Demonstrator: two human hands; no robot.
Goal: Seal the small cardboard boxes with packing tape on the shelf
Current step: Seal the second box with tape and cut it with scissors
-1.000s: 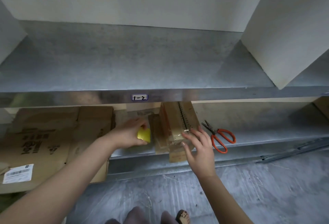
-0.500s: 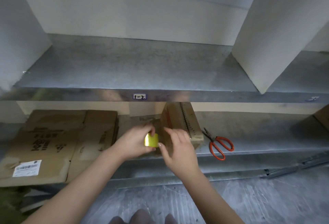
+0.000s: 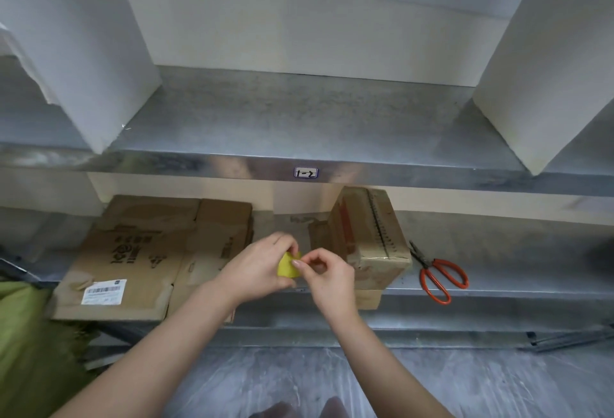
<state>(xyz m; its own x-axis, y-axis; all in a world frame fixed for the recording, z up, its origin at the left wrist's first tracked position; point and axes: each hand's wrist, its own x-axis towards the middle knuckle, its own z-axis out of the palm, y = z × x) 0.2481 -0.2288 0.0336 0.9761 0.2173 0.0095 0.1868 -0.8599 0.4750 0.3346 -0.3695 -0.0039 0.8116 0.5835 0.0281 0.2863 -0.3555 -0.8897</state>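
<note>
Both hands meet — left hand [image 3: 257, 268] grips tape roll [image 3: 288, 266]; right hand [image 3: 327, 273] pinches it

- Orange-handled scissors [image 3: 435, 276] lie flat on the lower shelf [image 3: 515, 251], right of its middle, with the handles toward the front edge and the blades pointing back.
- Flattened cardboard sheets [image 3: 143, 258] overlap at that shelf's left end and reach past its front edge.
- A white barcode label [image 3: 104, 291] sits near the top sheet's front-left corner.
- A small handwritten tag [image 3: 306, 172] is stuck on the front edge of the upper shelf [image 3: 299, 118].
- Green fabric [image 3: 30, 351] lies below, at the far left.
</note>
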